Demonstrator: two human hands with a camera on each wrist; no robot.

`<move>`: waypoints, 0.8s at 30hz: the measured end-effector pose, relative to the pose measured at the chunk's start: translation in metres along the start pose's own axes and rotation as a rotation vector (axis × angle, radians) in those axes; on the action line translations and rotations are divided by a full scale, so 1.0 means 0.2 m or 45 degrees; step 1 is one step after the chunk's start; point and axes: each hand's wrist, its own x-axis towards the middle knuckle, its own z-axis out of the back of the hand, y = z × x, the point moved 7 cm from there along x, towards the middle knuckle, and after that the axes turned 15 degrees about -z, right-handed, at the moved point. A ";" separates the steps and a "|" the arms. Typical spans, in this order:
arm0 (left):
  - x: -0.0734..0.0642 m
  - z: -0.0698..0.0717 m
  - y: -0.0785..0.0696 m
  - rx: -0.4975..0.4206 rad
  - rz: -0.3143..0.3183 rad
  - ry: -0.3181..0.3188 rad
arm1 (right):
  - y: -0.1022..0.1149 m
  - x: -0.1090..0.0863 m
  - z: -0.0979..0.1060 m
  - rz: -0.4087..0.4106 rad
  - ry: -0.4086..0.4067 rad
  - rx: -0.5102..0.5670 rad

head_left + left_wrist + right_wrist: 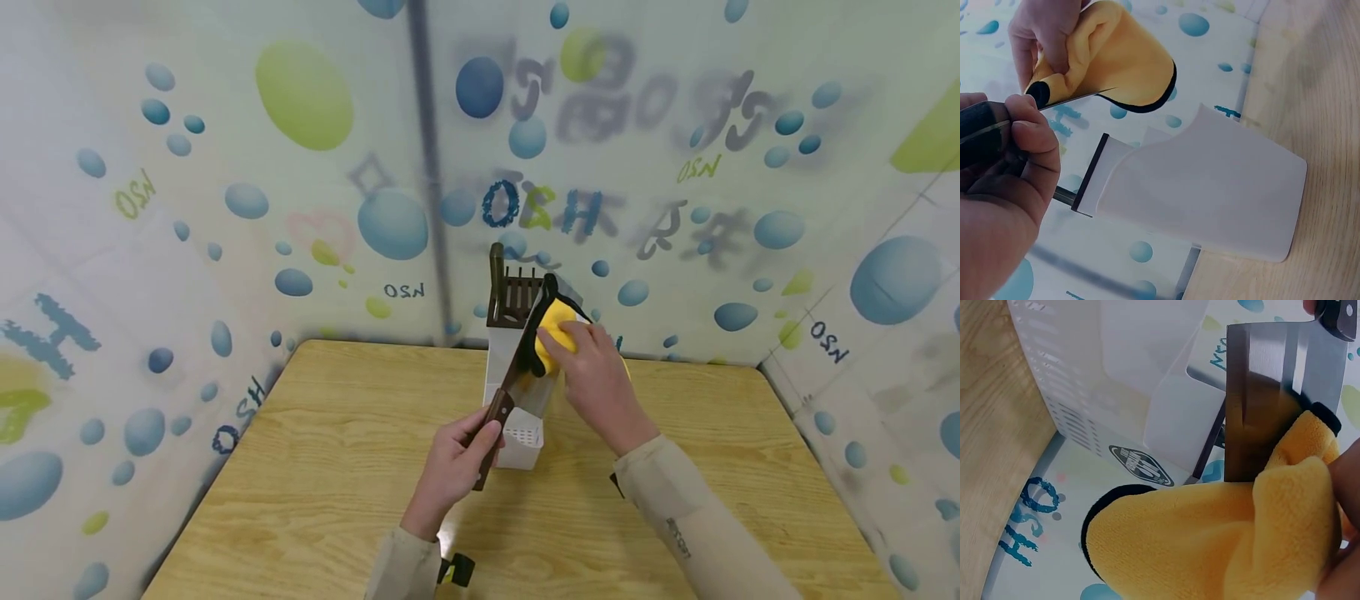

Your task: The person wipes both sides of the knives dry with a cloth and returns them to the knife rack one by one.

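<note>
Printed sheeting [315, 187] stands along the left, far and right sides of the wooden table [337, 450]. The left hand [450, 462] grips the cleaver [1272, 356] by its handle, blade raised on the near side of the white knife block [501, 358], partly obstructing it. A dark handle [497, 279] rises from the block's left. To the right, the right hand [603, 387] pinches a yellow cloth [557, 321] against the blade.

- Knife block [498, 354] on the tabletop [337, 433], wall [637, 167] behind
- Handle [497, 279] standing in the block's left side
- Cleaver [498, 410] before the block — in the left hand [452, 462]
- Cloth [556, 329] against the cleaver — in the right hand [602, 382]
</note>
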 end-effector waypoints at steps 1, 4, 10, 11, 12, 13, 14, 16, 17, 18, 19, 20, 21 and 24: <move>0.00 0.00 0.00 -0.002 0.003 0.001 | 0.00 0.00 0.00 -0.006 0.002 -0.001; 0.00 -0.01 0.00 -0.010 0.035 0.004 | -0.01 0.02 0.00 -0.030 0.006 -0.004; -0.01 -0.02 -0.01 -0.052 0.058 0.026 | -0.02 0.06 0.00 -0.072 -0.015 0.001; -0.01 -0.02 -0.01 -0.052 0.051 0.030 | -0.02 0.06 0.00 -0.081 -0.017 0.005; -0.01 -0.03 -0.01 -0.049 0.045 0.031 | -0.02 0.07 0.00 -0.090 -0.020 0.008; -0.01 -0.03 -0.01 -0.046 0.035 0.034 | -0.03 0.07 0.00 -0.099 -0.020 0.011; -0.01 -0.03 -0.01 -0.042 0.027 0.036 | -0.03 0.08 0.01 -0.109 -0.020 0.014; -0.01 -0.03 -0.02 -0.033 0.016 0.043 | -0.04 0.09 0.01 -0.127 -0.021 0.014; -0.01 -0.03 -0.02 -0.032 0.014 0.046 | -0.05 0.10 0.01 -0.137 -0.022 0.017; -0.01 -0.03 -0.02 -0.030 0.005 0.049 | -0.06 0.11 0.01 -0.144 -0.026 0.015; -0.01 -0.03 -0.03 -0.033 -0.003 0.053 | -0.06 0.12 0.01 -0.149 -0.032 0.013; -0.01 -0.03 -0.03 -0.033 -0.008 0.055 | -0.07 0.12 0.01 -0.155 -0.038 0.011; -0.01 -0.04 -0.03 -0.034 -0.011 0.055 | -0.07 0.13 0.01 -0.159 -0.043 0.012; 0.00 -0.05 -0.04 -0.041 -0.022 0.053 | -0.08 0.15 0.02 -0.188 -0.042 0.051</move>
